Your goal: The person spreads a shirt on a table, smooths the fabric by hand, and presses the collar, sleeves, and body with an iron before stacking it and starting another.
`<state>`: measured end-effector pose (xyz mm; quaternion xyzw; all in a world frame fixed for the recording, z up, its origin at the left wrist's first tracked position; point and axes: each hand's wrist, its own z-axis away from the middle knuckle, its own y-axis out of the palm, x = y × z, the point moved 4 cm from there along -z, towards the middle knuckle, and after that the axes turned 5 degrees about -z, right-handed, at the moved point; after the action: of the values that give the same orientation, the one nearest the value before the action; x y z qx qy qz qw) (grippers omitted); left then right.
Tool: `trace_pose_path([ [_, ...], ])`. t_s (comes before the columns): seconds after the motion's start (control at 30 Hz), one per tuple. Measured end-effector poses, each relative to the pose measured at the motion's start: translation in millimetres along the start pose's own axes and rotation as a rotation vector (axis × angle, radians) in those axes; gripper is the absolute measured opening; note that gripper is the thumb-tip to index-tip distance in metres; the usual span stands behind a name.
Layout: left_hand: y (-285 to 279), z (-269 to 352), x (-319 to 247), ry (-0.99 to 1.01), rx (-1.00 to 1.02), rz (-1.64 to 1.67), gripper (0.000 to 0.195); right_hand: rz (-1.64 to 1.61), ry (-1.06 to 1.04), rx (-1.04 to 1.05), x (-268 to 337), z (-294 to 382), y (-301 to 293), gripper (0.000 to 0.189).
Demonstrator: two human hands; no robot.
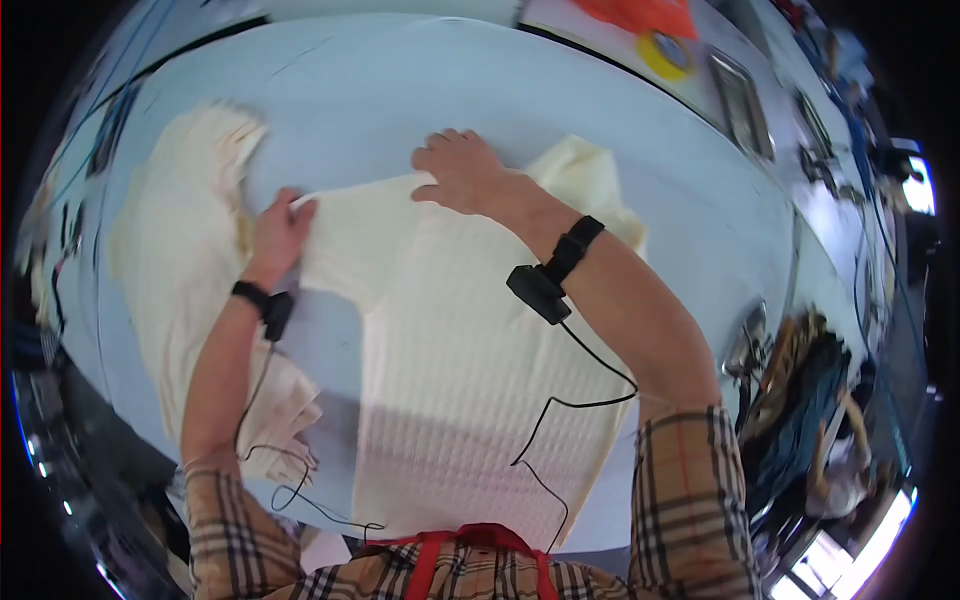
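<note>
A cream textured knit garment lies spread on the pale blue table before me, one short sleeve stretching left. My left hand pinches the end of that sleeve between thumb and fingers. Over the garment's top edge reaches my right hand, its fingers curled and slightly apart; whether it grips fabric there cannot be made out. Right of that hand, part of the garment is bunched up and partly hidden by my forearm. Left of my left forearm lies a heap of similar cream fabric.
The table has a curved-looking far edge. Beyond it lie a roll of yellow tape, an orange item and a metal tray. Dark and brown fabrics pile up at right, near another person. Black cables run from my wrist devices.
</note>
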<state>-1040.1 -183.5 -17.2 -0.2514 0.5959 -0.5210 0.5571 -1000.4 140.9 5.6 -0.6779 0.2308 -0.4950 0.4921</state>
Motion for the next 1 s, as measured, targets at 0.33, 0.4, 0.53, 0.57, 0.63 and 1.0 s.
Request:
trace_pose_path([
  [0.33, 16, -50, -284, 0.567, -0.085, 0.032, 0.07, -0.116, 1.069, -0.449, -87, 336, -121, 0.064],
  [0.4, 57, -58, -344, 0.493, 0.111, -0.008, 0.069, -0.135, 1.045, -0.445, -59, 340, -98, 0.066],
  [0.53, 126, -100, -369, 0.492, 0.173, -0.05, 0.062, 0.112, 0.788, -0.197, -41, 345, -78, 0.055],
  [0.57, 135, -106, -377, 0.502, 0.185, -0.045, 0.062, 0.073, 0.853, 0.107, -54, 376, -61, 0.05],
  [0.63, 141, -116, -373, 0.391, 0.255, -0.002, 0.059, 0.04, 1.442, -0.113, -97, 446, -115, 0.039],
  [1.0, 68, -134, -354, 0.409, 0.692, 0.047, 0.064, 0.065, 0.684, -0.629, -109, 351, -155, 0.054],
])
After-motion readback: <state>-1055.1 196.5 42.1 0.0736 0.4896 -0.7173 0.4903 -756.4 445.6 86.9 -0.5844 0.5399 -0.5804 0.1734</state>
